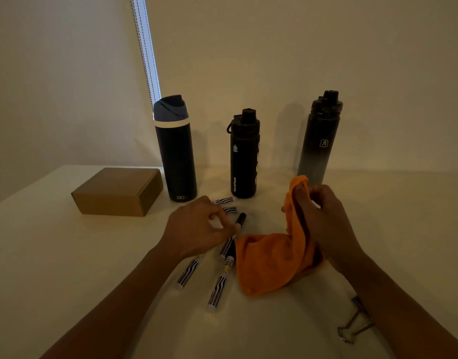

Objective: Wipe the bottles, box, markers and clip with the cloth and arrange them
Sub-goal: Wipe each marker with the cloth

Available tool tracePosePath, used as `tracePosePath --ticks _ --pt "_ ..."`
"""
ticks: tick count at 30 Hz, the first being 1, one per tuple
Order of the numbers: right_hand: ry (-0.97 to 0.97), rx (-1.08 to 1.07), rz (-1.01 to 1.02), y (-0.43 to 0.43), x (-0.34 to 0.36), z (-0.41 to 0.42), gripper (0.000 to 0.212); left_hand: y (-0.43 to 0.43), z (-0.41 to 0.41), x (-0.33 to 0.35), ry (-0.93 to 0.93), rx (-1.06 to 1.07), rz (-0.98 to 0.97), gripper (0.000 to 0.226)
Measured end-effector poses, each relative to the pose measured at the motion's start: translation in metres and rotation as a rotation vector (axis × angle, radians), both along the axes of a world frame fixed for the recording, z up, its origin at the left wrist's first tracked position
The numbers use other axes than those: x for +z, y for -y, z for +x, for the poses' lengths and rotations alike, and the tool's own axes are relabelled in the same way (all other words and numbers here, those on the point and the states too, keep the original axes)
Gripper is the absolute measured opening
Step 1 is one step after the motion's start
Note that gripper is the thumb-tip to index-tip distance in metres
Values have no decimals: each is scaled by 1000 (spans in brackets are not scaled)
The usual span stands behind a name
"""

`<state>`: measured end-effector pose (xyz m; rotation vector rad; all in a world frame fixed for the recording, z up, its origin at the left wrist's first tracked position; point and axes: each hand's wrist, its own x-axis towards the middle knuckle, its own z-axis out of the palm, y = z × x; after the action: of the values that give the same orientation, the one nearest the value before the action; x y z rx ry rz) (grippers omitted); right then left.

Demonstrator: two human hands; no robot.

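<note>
On the surface, far left: box | tall bottle, base mark unreadable | left grip pinching a marker among loose markers | mid bottle, "AquaFlask" | cloth clamped in right grip | right bottle, "A" logo | clip, near right | step: wiping markers, likely; next: bring marker into cloth, rub along barrel

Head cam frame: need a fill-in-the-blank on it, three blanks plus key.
1. The right hand grips the ___ cloth.
2. The box lies left of the bottle with the ___ lid.
3. The clip lies by the ___ forearm.
Missing words: orange; blue; right.
</note>
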<state>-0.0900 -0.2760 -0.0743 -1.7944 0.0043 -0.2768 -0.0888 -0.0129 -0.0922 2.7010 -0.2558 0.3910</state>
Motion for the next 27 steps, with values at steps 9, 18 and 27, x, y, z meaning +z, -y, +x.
tracePosePath --ticks 9,18,27 --pt "-66 78 264 -2 0 -2 17 3 3 -9 40 36 72 40" --pt "-75 174 509 6 0 -1 33 8 5 -7 343 -44 -270 32" --pt "229 97 -181 9 8 1 39 20 -5 -2 328 -138 -323 25"
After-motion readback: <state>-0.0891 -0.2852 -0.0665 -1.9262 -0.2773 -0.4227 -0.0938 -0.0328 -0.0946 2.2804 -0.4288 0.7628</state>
